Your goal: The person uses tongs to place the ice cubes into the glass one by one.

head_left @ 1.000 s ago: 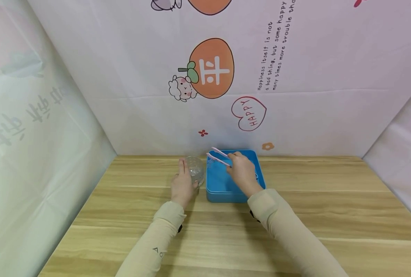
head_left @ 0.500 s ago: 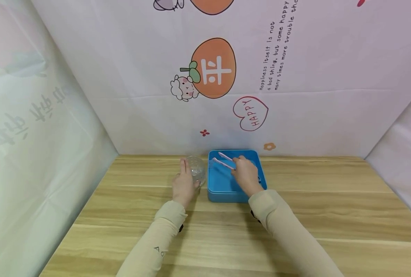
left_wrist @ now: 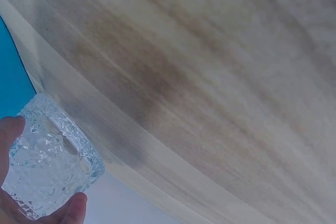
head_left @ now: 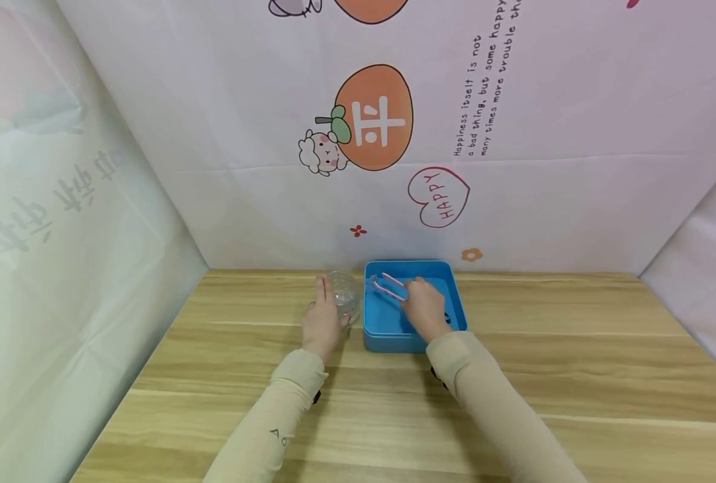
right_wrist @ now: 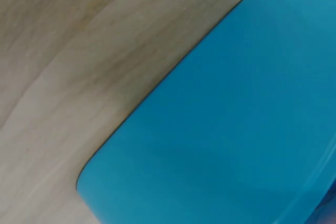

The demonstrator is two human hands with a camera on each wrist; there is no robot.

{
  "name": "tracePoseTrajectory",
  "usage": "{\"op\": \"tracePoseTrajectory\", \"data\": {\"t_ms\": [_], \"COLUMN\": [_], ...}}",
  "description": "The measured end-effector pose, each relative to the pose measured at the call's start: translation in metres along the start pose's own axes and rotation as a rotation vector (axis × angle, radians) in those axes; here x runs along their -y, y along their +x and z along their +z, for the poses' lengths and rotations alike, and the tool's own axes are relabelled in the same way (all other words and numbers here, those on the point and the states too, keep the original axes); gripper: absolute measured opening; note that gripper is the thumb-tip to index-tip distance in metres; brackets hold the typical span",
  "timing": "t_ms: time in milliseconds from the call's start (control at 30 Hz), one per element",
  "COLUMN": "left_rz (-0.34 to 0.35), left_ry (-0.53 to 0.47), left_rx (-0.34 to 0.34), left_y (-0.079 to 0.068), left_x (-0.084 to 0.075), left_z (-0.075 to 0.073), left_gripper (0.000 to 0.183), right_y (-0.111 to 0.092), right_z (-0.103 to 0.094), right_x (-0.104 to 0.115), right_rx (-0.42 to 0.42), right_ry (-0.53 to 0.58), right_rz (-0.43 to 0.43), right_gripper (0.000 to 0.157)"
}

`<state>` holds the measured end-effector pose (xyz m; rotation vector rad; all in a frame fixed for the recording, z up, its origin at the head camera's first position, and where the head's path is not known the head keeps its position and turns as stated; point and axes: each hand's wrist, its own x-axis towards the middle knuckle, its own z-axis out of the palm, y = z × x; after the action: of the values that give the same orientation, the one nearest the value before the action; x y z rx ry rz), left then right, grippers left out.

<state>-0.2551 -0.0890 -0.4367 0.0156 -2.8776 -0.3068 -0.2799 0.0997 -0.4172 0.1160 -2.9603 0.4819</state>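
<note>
A clear glass bowl with a faceted pattern [head_left: 344, 295] stands on the table just left of a blue box [head_left: 394, 343]. My left hand [head_left: 321, 327] holds the glass from its left side; in the left wrist view the thumb and a finger curl round the faceted glass [left_wrist: 50, 156]. Over the inside of the box, my right hand [head_left: 426, 310] grips pink tongs [head_left: 389, 291], their two tips apart and pointing left. Close to the tips, a small clear item [head_left: 370, 284] shows at the box's left side. The right wrist view has mostly the blue box wall [right_wrist: 210, 119].
Against the right inside of the box shows a small dark item [head_left: 447, 318], partly hidden by my wrist. The wood-grain table [head_left: 551, 349] ends at a printed white cloth wall [head_left: 261, 201] right behind the box and the glass.
The right hand has lowered the tongs into the box, their tips moving down and slightly right. The left hand stays on the glass bowl. The whole view has shifted slightly.
</note>
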Motion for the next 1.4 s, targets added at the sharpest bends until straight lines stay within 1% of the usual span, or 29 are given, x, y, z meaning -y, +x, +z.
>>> {"op": "tracePoseTrajectory", "data": {"t_ms": [200, 367, 600, 767, 1067, 1267, 1400], "left_rz": [0.008, 0.009, 0.004, 0.003, 0.009, 0.007, 0.004], "left_ry": [-0.012, -0.018, -0.011, -0.009, 0.01, 0.005, 0.008], "left_rx": [-0.007, -0.015, 0.013, 0.008, 0.009, 0.009, 0.011], "left_y": [0.0004, 0.0015, 0.0023, 0.0023, 0.0011, 0.001, 0.0014], "left_x": [0.0, 0.0003, 0.0007, 0.0009, 0.001, 0.0019, 0.0026], "left_z": [0.0007, 0.001, 0.0012, 0.0016, 0.0009, 0.0023, 0.0025], "left_gripper": [0.096, 0.095, 0.097, 0.097, 0.096, 0.096, 0.096], "right_y": [0.0014, 0.0012, 0.002, 0.0026, 0.0044, 0.0043, 0.0045], "right_z": [0.0023, 0.0024, 0.0011, 0.001, 0.0044, 0.0022, 0.0006], "right_x": [0.0, -0.0015, 0.0006, 0.0022, -0.0025, -0.0037, -0.0029], "right_rx": [0.016, 0.016, 0.05, 0.049, 0.052, 0.066, 0.07], "right_ry": [-0.021, -0.011, -0.002, -0.015, -0.032, -0.045, -0.026], "right_rz": [-0.009, -0.017, -0.05, -0.069, -0.103, -0.103, -0.09], "right_gripper": [0.038, 0.036, 0.035, 0.036, 0.034, 0.033, 0.034]}}
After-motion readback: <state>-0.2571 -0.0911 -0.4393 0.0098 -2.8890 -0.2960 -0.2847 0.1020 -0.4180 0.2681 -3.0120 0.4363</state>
